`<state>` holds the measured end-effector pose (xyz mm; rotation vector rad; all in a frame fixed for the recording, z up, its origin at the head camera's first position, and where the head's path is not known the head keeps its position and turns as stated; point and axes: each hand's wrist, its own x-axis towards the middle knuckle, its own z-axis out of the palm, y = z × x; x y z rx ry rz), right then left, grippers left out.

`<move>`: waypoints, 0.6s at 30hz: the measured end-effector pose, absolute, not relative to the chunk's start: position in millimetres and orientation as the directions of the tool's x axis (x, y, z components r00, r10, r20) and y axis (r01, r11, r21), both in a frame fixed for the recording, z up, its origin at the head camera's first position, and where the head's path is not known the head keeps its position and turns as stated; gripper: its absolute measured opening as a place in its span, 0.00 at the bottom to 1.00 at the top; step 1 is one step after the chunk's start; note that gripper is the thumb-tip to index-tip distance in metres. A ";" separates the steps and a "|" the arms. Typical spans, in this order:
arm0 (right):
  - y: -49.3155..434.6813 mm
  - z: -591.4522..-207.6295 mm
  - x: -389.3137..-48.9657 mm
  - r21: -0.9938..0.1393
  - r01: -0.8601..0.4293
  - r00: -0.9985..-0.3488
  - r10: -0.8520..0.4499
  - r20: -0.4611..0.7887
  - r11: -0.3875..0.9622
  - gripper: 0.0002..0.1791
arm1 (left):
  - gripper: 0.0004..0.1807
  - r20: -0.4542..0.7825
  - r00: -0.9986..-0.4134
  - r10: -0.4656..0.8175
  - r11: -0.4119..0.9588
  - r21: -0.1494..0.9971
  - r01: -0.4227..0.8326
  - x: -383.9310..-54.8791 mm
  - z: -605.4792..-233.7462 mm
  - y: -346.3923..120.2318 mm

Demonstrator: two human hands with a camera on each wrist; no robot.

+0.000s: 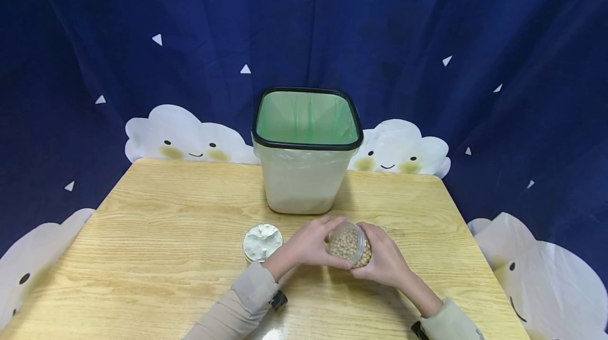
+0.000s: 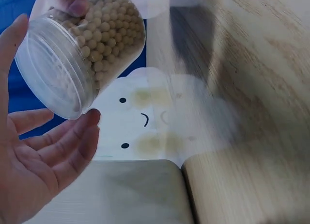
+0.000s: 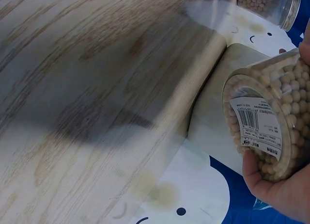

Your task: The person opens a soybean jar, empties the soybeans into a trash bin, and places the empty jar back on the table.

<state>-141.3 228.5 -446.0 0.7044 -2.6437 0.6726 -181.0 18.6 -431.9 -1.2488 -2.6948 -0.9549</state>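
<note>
Both hands hold a clear plastic jar [image 1: 345, 241] of small beige balls tilted on its side over the table. My left hand [image 1: 313, 242] spans its lid end; in the left wrist view the fingertips meet the rim of the clear lid [image 2: 53, 69]. My right hand [image 1: 383, 255] grips the body near the base, where a white barcode label [image 3: 256, 127] shows. The balls have slid toward the base, away from the lid. Left of my left hand stands a second jar [image 1: 263, 242] with a crumpled pale top, its lower part hidden behind the forearm.
A white bin [image 1: 304, 179] with a black rim and a green liner stands at the back middle of the wooden table [image 1: 166, 234]. Behind it hangs a dark blue curtain [image 1: 199, 39] with white triangles and smiling clouds.
</note>
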 end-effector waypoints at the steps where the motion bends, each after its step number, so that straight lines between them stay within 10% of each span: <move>1: 228.2 -446.2 -141.1 -0.358 -0.531 -0.828 -0.380 0.413 0.768 0.51 | 0.54 0.265 -0.682 0.682 0.499 0.513 0.699 -180.4 -431.8 18.7; 12: 230.1 -447.8 -140.1 -0.391 -0.542 -0.826 -0.386 0.410 0.744 0.55 | 0.56 0.310 -0.473 0.824 0.324 0.428 0.844 -183.6 -425.4 16.7; 18: 229.3 -446.2 -140.7 -0.403 -0.540 -0.827 -0.378 0.416 0.739 0.54 | 0.51 0.345 -0.507 0.790 0.366 0.399 0.841 -183.5 -424.8 17.5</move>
